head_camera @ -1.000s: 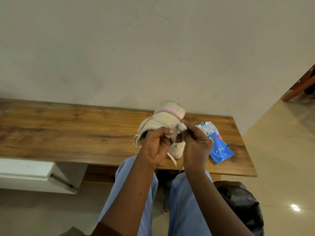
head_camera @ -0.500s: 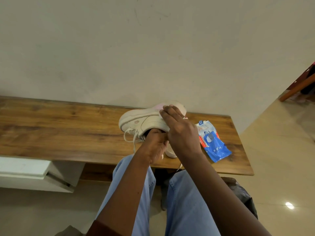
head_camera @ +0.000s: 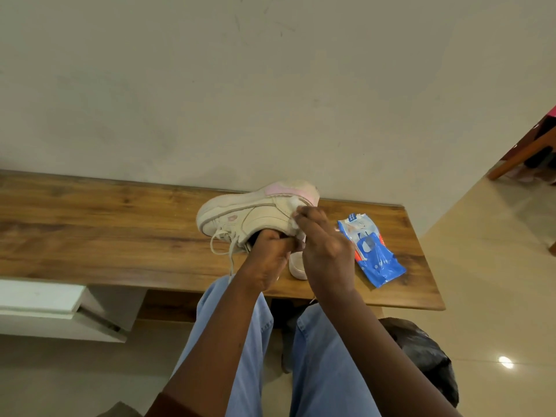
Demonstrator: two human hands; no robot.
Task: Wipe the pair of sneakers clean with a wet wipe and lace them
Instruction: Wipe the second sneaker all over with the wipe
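A cream sneaker [head_camera: 255,212] with a pink heel is held on its side above the wooden bench [head_camera: 90,224], toe to the left, laces dangling. My left hand [head_camera: 267,260] grips it from below, fingers inside the opening. My right hand [head_camera: 325,248] presses a white wet wipe [head_camera: 296,216] against the side near the heel. The second sneaker [head_camera: 298,264] lies on the bench behind my hands, only its toe showing.
A blue pack of wet wipes [head_camera: 373,254] lies on the bench to the right. A black bag [head_camera: 427,356] sits on the floor by my right knee. A white drawer unit [head_camera: 45,308] is under the bench at left.
The sneaker was turned from heel-up to lying on its side with the toe to the left. My right hand moved with the wipe onto the side near the heel.
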